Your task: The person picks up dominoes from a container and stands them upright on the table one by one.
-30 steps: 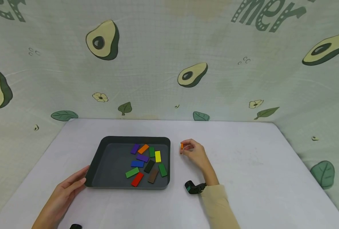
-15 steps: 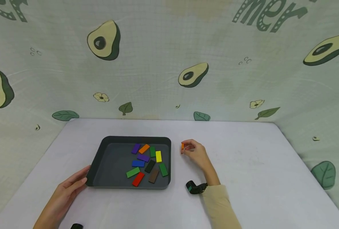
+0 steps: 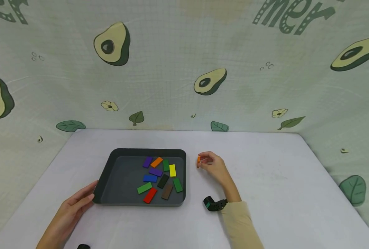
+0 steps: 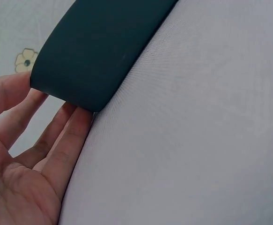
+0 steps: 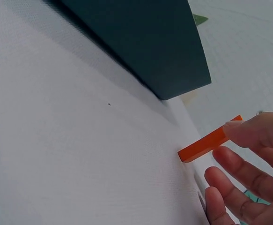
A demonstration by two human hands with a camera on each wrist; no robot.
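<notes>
A dark grey tray (image 3: 116, 167) sits on the white table and holds several coloured blocks (image 3: 157, 176). My right hand (image 3: 212, 164) is just right of the tray's far right corner and pinches a small orange block (image 3: 198, 159) that stands on its end on the table. In the right wrist view the orange block (image 5: 209, 140) sticks out from my fingertips (image 5: 248, 131) beside the tray's corner (image 5: 173, 61). My left hand (image 3: 75, 204) lies flat at the tray's near left corner, fingers straight and touching its wall (image 4: 89, 61).
The white table (image 3: 280, 193) stretches right of my right hand. An avocado-print cloth (image 3: 184, 69) walls in the back and sides. A black wrist camera (image 3: 212, 204) sits on my right wrist.
</notes>
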